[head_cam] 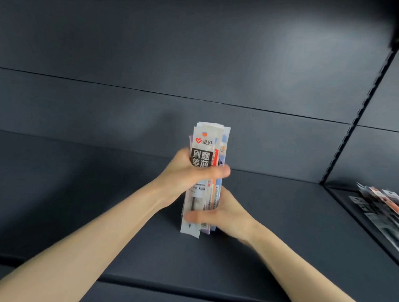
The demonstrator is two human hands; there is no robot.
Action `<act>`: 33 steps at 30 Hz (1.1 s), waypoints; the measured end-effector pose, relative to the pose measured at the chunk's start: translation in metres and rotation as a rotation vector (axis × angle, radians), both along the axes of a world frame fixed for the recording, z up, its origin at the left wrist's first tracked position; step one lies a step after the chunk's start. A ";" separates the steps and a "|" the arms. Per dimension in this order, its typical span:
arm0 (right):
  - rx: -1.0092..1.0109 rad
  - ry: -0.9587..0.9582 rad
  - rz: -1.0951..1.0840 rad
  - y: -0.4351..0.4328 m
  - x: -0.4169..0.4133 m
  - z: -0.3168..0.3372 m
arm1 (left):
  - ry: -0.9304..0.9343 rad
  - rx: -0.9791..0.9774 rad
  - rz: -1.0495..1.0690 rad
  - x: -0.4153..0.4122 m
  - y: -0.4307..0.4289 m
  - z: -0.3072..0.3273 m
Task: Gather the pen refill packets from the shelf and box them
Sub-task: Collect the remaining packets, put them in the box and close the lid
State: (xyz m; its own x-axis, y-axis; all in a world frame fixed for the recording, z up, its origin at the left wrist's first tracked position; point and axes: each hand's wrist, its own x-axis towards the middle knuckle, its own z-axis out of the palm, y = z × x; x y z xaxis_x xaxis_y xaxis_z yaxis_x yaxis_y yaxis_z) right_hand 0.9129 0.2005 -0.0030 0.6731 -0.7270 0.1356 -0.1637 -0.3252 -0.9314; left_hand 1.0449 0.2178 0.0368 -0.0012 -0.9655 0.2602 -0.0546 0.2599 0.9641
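While clamped between both hands at the centre of the frame, standing upright over the dark shelf (pixel 282 226): a bundle of pen refill packets (pixel 205 151), front one white with a black label and a red heart logo near the top. Left hand (pixel 183 173) wrapped round the middle of the bundle, thumb crossing the front, fingers hidden behind. Right hand (pixel 225 213) lower down, closed on the bottom part, thumb laid flat across the front packet, rest of the fingers curled round the back. Both grips tight, nothing loose between them. Bottom ends of the packets poking out just below the right thumb, close to the shelf surface; touching it or not, hard to tell. Both forearms bare, coming up from the lower corners of the frame and meeting in the middle.

Shelf itself matte dark grey, with a matching back panel (pixel 153 54) split by a horizontal seam. Slotted upright rail (pixel 359 114) running diagonally down the right side. Past that rail, at the right edge, a few more packets (pixel 382 208) lying flat and fanned out on the neighbouring shelf section, a bit blurry.
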 end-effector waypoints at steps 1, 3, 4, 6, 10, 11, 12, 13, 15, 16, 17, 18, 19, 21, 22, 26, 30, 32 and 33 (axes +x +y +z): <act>-0.006 0.010 0.006 0.001 0.001 -0.002 | -0.022 0.025 -0.014 0.002 0.001 -0.005; -0.005 -0.025 -0.005 -0.002 0.003 -0.003 | -0.011 0.030 -0.035 0.005 0.002 -0.011; 0.001 -0.036 0.006 -0.003 0.004 -0.003 | -0.021 0.028 -0.046 0.007 0.003 -0.011; 0.018 -0.020 0.036 -0.002 0.005 -0.002 | -0.060 0.036 -0.057 0.009 0.004 -0.010; 0.043 -0.073 -0.048 0.004 -0.004 0.004 | -0.015 0.019 -0.033 0.004 0.002 -0.002; 0.040 -0.093 -0.073 0.006 -0.010 0.007 | 0.005 0.007 -0.041 -0.001 0.002 0.002; 0.037 -0.106 -0.092 0.009 -0.017 0.011 | 0.025 -0.002 -0.057 -0.006 0.002 0.005; 0.035 -0.113 -0.102 0.012 -0.026 0.015 | 0.042 -0.008 -0.076 -0.014 0.003 0.009; 0.035 -0.119 -0.123 0.017 -0.047 0.020 | 0.034 -0.023 -0.120 -0.032 0.005 0.015; 0.039 -0.123 -0.136 0.020 -0.059 0.022 | 0.015 -0.024 -0.152 -0.042 0.007 0.017; 0.042 -0.126 -0.146 0.022 -0.072 0.023 | -0.005 -0.017 -0.187 -0.053 0.008 0.019; 0.040 -0.130 -0.160 0.025 -0.085 0.023 | -0.029 -0.008 -0.223 -0.065 0.010 0.020; 0.033 -0.137 -0.176 0.027 -0.099 0.022 | -0.053 -0.003 -0.254 -0.076 0.011 0.020; 0.032 -0.161 -0.203 0.033 -0.130 0.022 | -0.077 0.001 -0.274 -0.102 0.012 0.019; 0.039 -0.170 -0.217 0.037 -0.147 0.021 | -0.079 -0.002 -0.265 -0.116 0.012 0.017; 0.041 -0.140 -0.272 0.047 -0.223 0.014 | -0.134 -0.028 -0.238 -0.182 0.015 0.000; 0.048 -0.130 -0.322 0.047 -0.293 0.010 | -0.117 -0.048 -0.175 -0.254 0.011 -0.012; 0.047 -0.150 -0.332 0.040 -0.320 0.013 | -0.078 -0.043 -0.143 -0.284 0.004 -0.012; 0.027 -0.150 -0.330 0.036 -0.332 0.015 | -0.062 -0.042 -0.126 -0.297 -0.001 -0.012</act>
State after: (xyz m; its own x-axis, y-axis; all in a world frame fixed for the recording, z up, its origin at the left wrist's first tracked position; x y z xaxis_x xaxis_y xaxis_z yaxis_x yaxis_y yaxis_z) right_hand 0.5809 0.2366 0.0122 0.3758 -0.9064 0.1928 -0.1165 -0.2527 -0.9605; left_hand 0.7478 0.2170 0.0252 -0.1393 -0.9450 0.2958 -0.0784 0.3083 0.9480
